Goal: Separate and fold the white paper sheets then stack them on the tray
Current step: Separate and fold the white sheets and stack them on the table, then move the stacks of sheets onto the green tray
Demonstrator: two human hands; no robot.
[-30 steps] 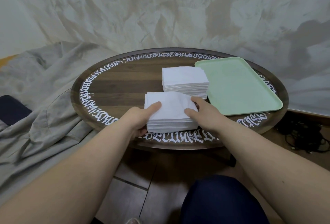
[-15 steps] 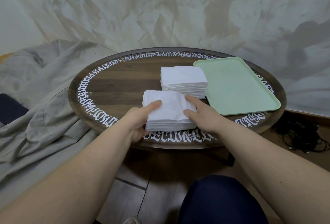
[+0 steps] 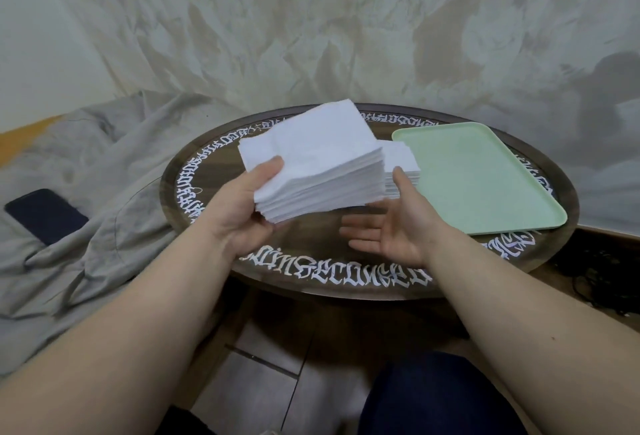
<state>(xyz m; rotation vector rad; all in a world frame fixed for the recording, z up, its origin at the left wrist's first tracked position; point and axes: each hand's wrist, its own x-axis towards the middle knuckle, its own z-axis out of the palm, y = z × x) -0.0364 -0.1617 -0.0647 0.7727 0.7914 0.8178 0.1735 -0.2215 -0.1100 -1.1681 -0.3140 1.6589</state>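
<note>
White paper sheets, a thick stack (image 3: 313, 160), are held above the round wooden table (image 3: 214, 171), tilted, by the left hand (image 3: 239, 209), its thumb pressed on top and its fingers curled beneath. The right hand (image 3: 391, 226) is held palm up just beside the stack's lower right edge, its fingers straight and gripping nothing. A second stack (image 3: 403, 164) is seen on the table behind, just beside the pale green tray (image 3: 485, 174), which lies on the table's right side.
</note>
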